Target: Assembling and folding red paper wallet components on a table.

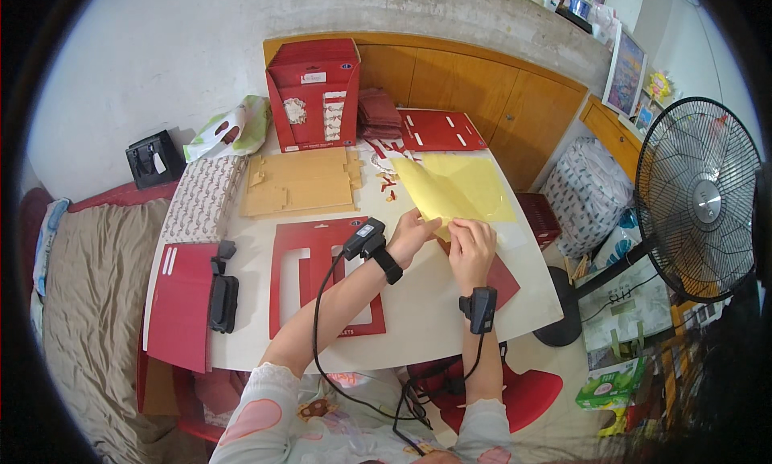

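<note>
A thin yellow sheet (425,192) is lifted at a tilt over the right half of the table. My left hand (412,237) is closed on its near edge, thumb on top. Just beside it, the bent fingers of my right hand (470,245) pinch the near corner of the same sheet. Behind it, more yellow sheet (482,184) lies flat on the table. A dark red flat piece (503,281) lies partly beneath my right hand and wrist. Near my left forearm lies a red card panel (289,243) with a window cut-out, partly covered by the arm.
On the white table (249,339) are brown cardboard sheets (301,182), a patterned stack (201,199), a red panel (181,303) and a black case (223,303). A tall red box (314,94) stands at the back. To the right is a standing fan (698,199).
</note>
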`<state>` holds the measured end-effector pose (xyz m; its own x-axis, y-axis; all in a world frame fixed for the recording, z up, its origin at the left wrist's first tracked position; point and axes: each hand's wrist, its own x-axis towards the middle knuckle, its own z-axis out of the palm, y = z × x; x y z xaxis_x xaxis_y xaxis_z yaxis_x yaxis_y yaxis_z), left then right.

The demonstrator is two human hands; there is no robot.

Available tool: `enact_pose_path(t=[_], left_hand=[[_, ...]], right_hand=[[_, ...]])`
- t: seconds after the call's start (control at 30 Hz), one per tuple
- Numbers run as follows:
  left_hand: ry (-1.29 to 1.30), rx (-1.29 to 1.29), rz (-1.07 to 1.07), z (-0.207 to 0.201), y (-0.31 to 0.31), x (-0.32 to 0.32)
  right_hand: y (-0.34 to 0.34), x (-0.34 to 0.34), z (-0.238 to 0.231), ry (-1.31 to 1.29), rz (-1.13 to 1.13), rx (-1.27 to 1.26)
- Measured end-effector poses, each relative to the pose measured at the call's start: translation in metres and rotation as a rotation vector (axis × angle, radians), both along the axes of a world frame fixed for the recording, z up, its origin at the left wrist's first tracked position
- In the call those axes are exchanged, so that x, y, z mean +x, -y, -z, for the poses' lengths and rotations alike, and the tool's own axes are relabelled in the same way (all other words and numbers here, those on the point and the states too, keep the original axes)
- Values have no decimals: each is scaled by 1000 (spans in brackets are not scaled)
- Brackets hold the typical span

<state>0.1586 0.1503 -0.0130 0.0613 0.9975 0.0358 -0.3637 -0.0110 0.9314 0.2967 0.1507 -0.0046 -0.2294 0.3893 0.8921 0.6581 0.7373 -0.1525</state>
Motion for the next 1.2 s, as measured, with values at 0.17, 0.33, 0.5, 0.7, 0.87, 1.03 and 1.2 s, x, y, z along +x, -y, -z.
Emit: enact_pose_path(t=[0.17,0.33,0.5,0.7,0.87,1.03,1.2], left_hand=[[71,-15,15,-4,0,1],[102,-42,8,0,-7,3],[118,-26,23,1,-11,6],[-79,-114,10,15,-23,-3],[-515,-164,79,14,-10,-20],[-867,305,-74,-6,57,-68],[-1189,538,-33,-11,153,-127]], right_hand=[[-3,2,3,26,21,51],[-3,2,1,45,27,77],[-2,2,-1,35,28,58],[4,-2,-7,-63,-58,-30],[3,3,-5,-277,-125,-142],[4,1,-4,-322,-218,-254],[12,-18,-7,-120,-362,-244]])
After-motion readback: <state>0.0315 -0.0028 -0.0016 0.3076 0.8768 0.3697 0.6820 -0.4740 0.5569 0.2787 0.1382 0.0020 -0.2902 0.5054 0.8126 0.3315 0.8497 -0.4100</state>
